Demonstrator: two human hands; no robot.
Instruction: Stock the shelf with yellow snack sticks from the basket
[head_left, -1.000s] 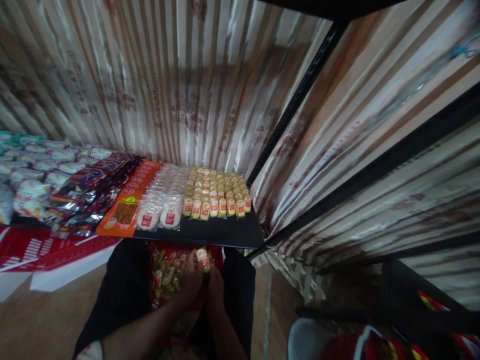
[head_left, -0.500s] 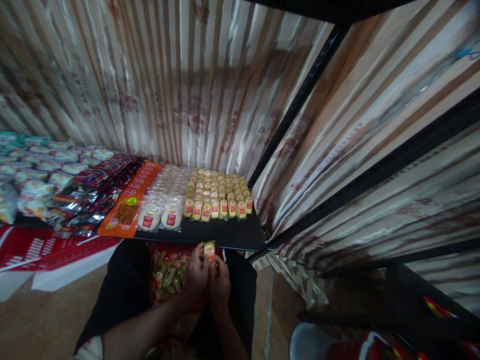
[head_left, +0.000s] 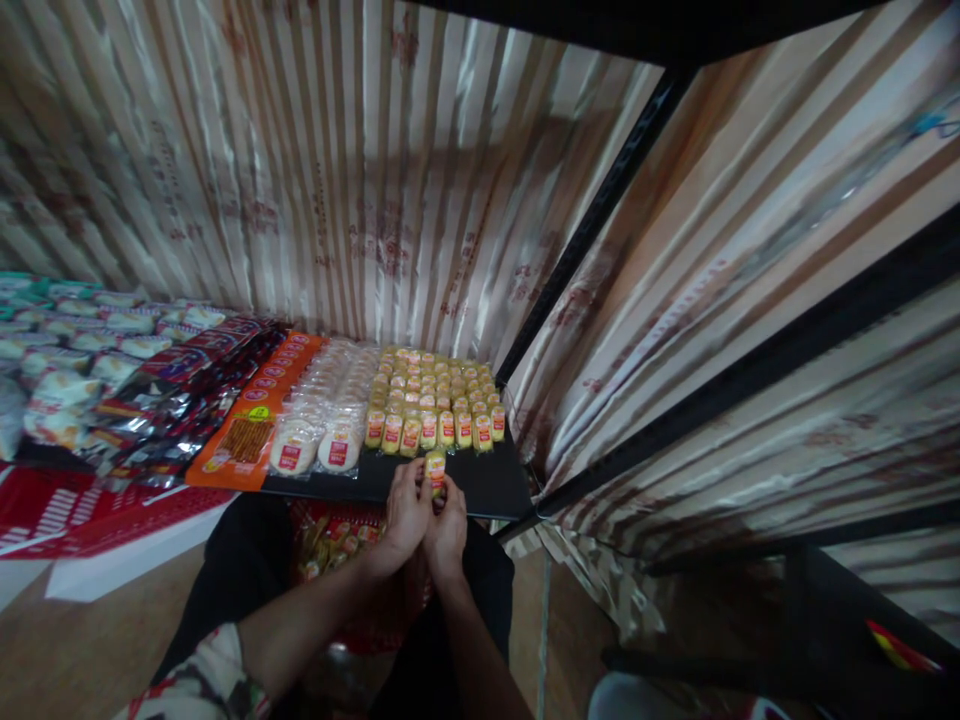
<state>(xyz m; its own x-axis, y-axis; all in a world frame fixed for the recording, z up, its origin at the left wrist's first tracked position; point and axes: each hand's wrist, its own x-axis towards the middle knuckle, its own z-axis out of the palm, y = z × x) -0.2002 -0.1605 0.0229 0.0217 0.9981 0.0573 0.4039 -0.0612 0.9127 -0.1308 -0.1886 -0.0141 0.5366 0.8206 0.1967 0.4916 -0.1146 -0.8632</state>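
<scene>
Head view: glossy rectangular yellow packet [head_left: 435,471] between hands [head_left: 427,515].

Striped curtain [head_left: 315,170] behind — orange packet [head_left: 247,430], dark foil bags [head_left: 172,390] alongside.

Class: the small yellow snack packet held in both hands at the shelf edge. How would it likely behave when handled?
The snack packet is pinched by the fingertips of the left hand and right hand, so it is probably light. Its glossy wrapper may be slippery.
</scene>
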